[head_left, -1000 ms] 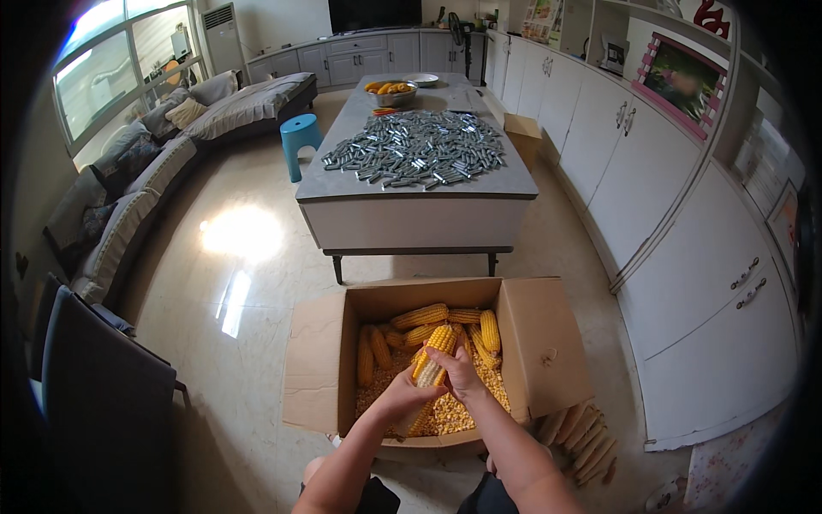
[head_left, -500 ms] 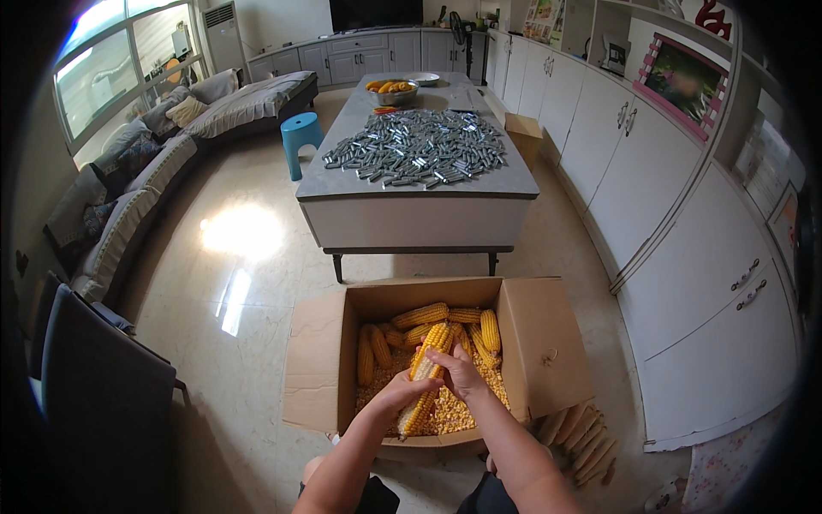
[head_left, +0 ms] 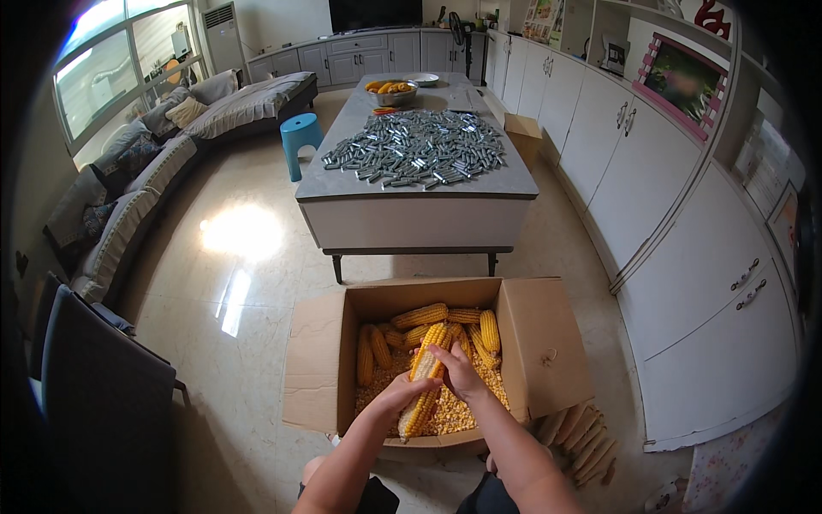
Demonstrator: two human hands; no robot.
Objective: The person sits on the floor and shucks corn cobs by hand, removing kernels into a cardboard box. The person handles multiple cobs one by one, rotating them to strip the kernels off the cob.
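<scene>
Both my hands are closed around one corn cob, held at a slant over an open cardboard box. A pale strip without kernels runs along part of its face. My left hand grips the lower left side; my right hand holds the right side, its thumb pressed on the cob near the middle. Beneath lie loose corn kernels covering the box floor. Several whole corn cobs lie along the box's far wall and its left and right sides.
Beyond the box stands a long grey table with a spread of small silvery cylinders and a metal bowl of yellow-orange things. A blue stool is left of it. Stripped cobs lie on the floor beside the box. White cabinets line the right.
The cob and both hands stay in nearly the same place, with only a slight shift of the cob and fingers. Everything else looks the same.
</scene>
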